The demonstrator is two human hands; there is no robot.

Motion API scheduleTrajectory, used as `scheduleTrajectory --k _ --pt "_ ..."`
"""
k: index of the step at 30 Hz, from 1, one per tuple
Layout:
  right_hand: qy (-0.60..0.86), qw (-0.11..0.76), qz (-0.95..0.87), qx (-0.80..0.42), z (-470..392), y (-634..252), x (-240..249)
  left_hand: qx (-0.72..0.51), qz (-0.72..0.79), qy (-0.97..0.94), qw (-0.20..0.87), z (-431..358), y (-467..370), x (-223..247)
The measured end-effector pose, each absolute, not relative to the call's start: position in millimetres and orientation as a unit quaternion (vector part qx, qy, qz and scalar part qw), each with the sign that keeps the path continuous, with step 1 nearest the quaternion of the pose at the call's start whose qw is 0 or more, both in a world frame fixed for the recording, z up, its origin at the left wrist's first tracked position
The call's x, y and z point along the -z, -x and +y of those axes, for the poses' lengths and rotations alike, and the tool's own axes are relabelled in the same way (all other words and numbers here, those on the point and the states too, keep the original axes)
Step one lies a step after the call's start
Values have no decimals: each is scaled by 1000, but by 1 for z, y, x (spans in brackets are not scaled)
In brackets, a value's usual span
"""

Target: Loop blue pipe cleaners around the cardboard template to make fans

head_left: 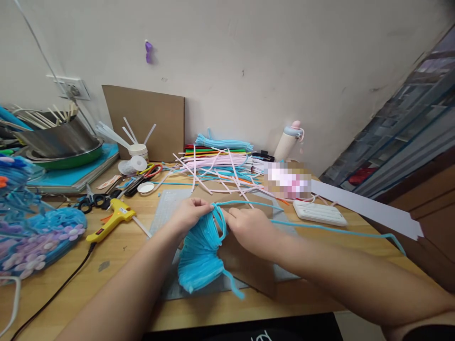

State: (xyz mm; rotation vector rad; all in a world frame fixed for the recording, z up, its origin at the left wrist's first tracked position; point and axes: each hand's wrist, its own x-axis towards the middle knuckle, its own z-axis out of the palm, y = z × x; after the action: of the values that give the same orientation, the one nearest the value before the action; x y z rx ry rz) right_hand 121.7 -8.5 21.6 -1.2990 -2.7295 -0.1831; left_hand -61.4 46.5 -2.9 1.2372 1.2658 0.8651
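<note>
A bundle of bright blue pipe cleaners (201, 260), coiled in tight rows, stands over a piece of brown cardboard (249, 263). My left hand (194, 213) pinches its upper end, thumb and fingers pressed together. Just right of there, my right hand (249, 229) is closed, fingertips near the loops at the top. From behind that hand a long blue pipe cleaner (330, 229) trails off to the right; its held part is hidden by the fingers. Another blue strand runs from the loops behind my right hand. A short tail hangs off the bundle's lower right.
A yellow glue gun (113, 220) and scissors (93, 201) lie on the left, beside a blue flower-covered piece (42, 241). Pink and other coloured pipe cleaners (216, 161) are heaped at the back. A white keyboard-like block (320, 213) and a bottle (286, 142) stand right.
</note>
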Motion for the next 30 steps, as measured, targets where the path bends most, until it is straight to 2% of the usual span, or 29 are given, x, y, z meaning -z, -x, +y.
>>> scheduleTrajectory --k 4,7,10,17,27,30 --pt "465 151 -872 -2 -12 -126 -12 -428 528 -484 551 54 70 3" --pt "484 249 -832 -105 -13 -128 -7 -445 511 -471 565 58 77 0" --pt "500 292 -784 -223 -11 -128 -3 -442 494 -460 590 57 78 -6" --pt "477 299 -709 -426 -4 -132 -4 -419 472 -451 631 54 80 -15" --pt "453 289 -673 -508 -4 -129 -2 -424 459 -462 629 52 81 -16" --pt "443 260 -667 -540 0 -130 1 -413 447 -458 648 51 81 -18"
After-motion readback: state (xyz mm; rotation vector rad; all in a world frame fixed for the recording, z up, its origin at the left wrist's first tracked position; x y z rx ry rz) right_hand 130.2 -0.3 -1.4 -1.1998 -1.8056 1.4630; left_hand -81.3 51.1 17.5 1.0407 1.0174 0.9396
